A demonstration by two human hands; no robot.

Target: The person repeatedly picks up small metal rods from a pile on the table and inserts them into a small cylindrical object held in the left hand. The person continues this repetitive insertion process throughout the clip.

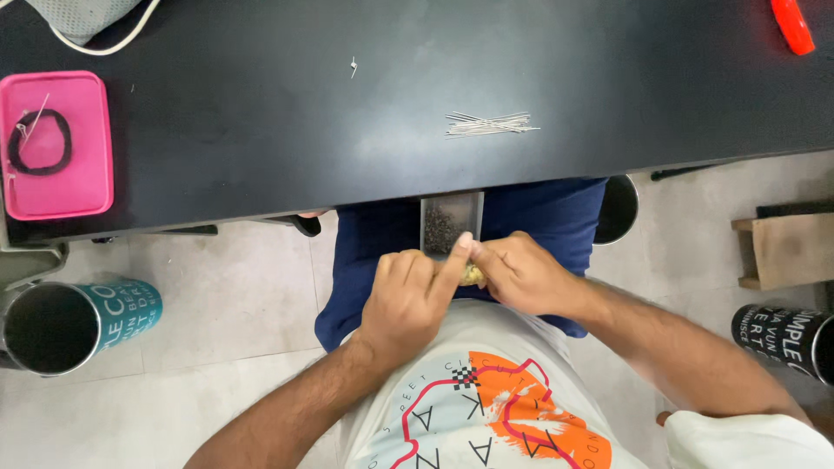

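My left hand and my right hand meet over my lap, below the table edge. Between their fingertips they pinch a small yellowish lumpy object; what it is I cannot tell. Just above the hands a small clear rectangular tray rests on my blue-clad lap, filled with tiny dark beads. My left forefinger reaches up along the tray's lower right corner. On the black table lies a bundle of thin metal pins.
A pink tray with a black loop sits at the table's left. An orange tool lies at the top right. Cylindrical bins stand on the floor at left and right. A wooden stool is at right.
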